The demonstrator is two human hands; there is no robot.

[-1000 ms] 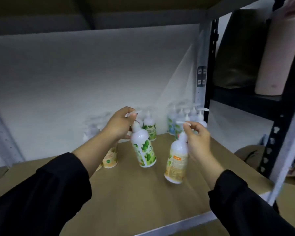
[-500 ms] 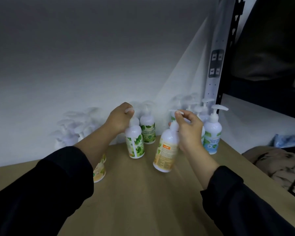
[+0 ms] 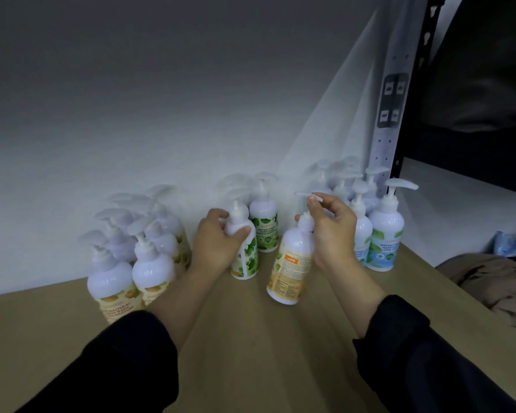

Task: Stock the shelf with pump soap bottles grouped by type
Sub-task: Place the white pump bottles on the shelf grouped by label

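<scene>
While both grips hold pump bottles, L (image 3: pixel 221 242) green (image 3: pixel 245 251), R (image 3: pixel 331 231) orange (image 3: pixel 292 263), tan shelf board (image 3: pixel 251 353) meets white wall (image 3: pixel 161 114).

**Pump soap bottles on the shelf, in three groups**

A cluster of white bottles with yellow labels (image 3: pixel 111 281) stands upright at the shelf's (image 3: pixel 251 338) back left. At the back middle, two green-leaf bottles: one (image 3: pixel 264 225) upright against the wall, the other (image 3: pixel 245 257) just in front, gripped at its shoulder. A yellow-orange label bottle (image 3: pixel 291 269) tilts, held by its pump neck. Blue-label bottles (image 3: pixel 383 234) stand upright at the back right corner.
</scene>
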